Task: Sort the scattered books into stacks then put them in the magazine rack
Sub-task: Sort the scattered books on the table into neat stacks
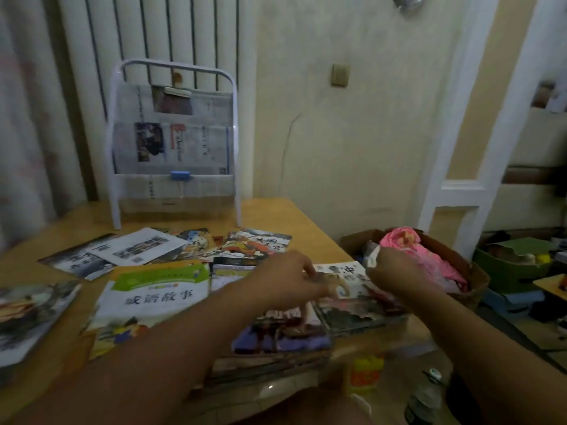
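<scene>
Lying under both hands' grip [339,279]: picture book [352,297].

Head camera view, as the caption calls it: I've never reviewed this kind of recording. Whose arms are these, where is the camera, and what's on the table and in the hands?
There is no machine here. A person wears one wide-angle camera on the head, looking forward and down, so the two forearms are their own.

On the wooden table lie scattered picture books, among them a green-and-white book, and a stack of books nearest the person. At the far edge stands the white magazine rack, its pockets holding newspapers.

The left hand and right hand both have curled fingers at a thin book. Motion blur hides whether they actually grip it.
</scene>
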